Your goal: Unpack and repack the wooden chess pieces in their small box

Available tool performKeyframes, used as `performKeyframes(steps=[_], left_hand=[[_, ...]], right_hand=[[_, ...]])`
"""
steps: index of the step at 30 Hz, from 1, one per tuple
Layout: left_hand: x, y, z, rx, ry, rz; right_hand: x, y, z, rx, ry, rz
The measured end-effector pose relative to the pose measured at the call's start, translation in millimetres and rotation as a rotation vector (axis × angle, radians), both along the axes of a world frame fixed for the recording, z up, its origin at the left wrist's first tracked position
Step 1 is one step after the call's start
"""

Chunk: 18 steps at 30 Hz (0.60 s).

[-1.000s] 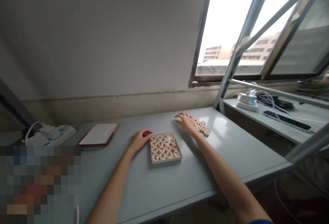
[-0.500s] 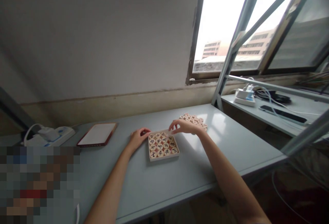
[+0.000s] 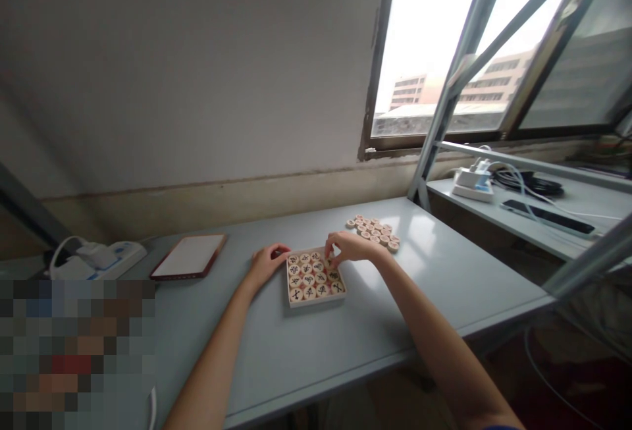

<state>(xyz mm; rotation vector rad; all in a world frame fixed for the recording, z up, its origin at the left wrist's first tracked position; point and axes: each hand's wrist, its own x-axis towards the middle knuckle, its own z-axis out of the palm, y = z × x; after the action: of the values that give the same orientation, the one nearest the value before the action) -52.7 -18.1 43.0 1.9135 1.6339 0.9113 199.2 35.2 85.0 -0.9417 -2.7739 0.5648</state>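
Note:
A shallow wooden tray (image 3: 316,278) of round xiangqi pieces with black characters sits on the grey table (image 3: 276,357). My right hand (image 3: 353,247) reaches over the tray's far right corner, its fingertips pinched down among the pieces. A piece seems held there, though the fingers partly hide it. My left hand (image 3: 266,267) rests palm down on the table, loosely curled against the tray's left rim and holding nothing visible. Just beyond my right hand lies a loose cluster of several wooden pieces (image 3: 372,231), flat on the table.
A red-edged white tablet or board (image 3: 188,256) and a white power strip (image 3: 99,259) lie left of the tray. To the right, a lower shelf (image 3: 567,239) holds a charger block (image 3: 471,186), cables and a dark flat device (image 3: 548,217). A metal window frame rises behind.
My right hand has travelled left from the loose pieces to the tray's far right corner, and its fingers have lowered among the pieces. My left hand has stayed by the tray.

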Motion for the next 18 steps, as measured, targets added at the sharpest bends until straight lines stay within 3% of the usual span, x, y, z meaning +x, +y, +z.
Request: performKeyframes(steps=[3,7,11,18], left_hand=[[0,0,-0.4,0.004,-0.001,-0.003],[-1,1,-1.4,0.002,-0.013,-0.007],[-1,1,-0.9,-0.006,-0.020,-0.002],[0,-2,2.2,-0.028,-0.022,0.018]], right_hand=[[4,5,0.3,-0.015,0.062,-0.091],[22,13,2.8,0.021,0.230,-0.353],[43,21,-2.1,0.088,0.168,-0.576],[51,32,-17.6,0.289,0.015,-0.648]])
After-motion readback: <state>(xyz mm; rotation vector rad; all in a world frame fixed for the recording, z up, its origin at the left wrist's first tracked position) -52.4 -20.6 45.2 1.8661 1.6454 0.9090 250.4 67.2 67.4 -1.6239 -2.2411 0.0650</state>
